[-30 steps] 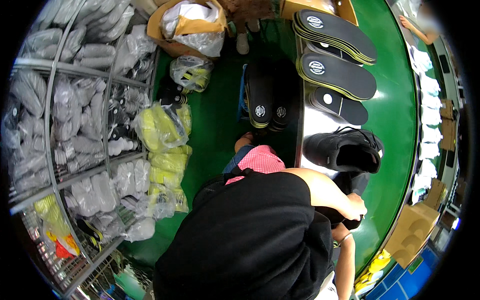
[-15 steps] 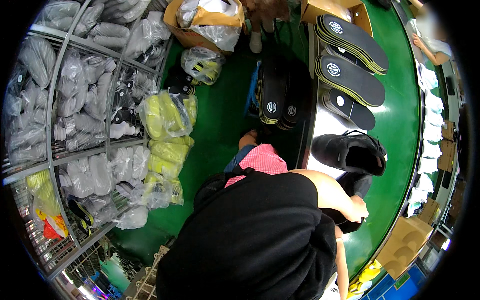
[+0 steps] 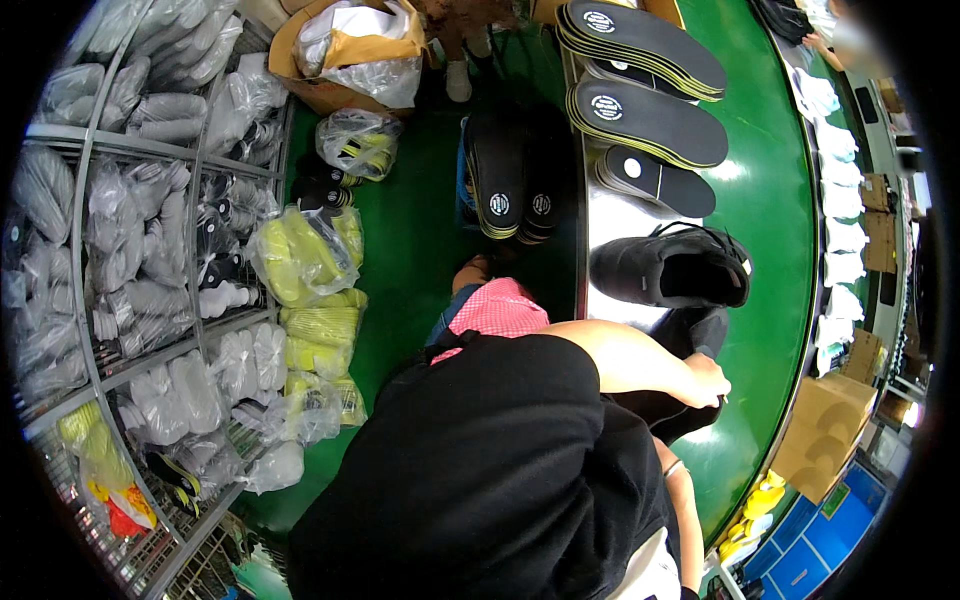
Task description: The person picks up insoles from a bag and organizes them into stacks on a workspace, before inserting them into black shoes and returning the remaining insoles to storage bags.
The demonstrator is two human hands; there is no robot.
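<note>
Along the steel bench, your left hand curls against a black shoe, whether clamped I cannot tell, your right hand hidden, and a hard tug could knock the laced shoe standing close by.

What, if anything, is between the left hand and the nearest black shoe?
Nothing visible: the left hand appears to be on that shoe. The left forearm only hides part of it from view. The other black shoe sits farther up the picture, not between them.
</note>
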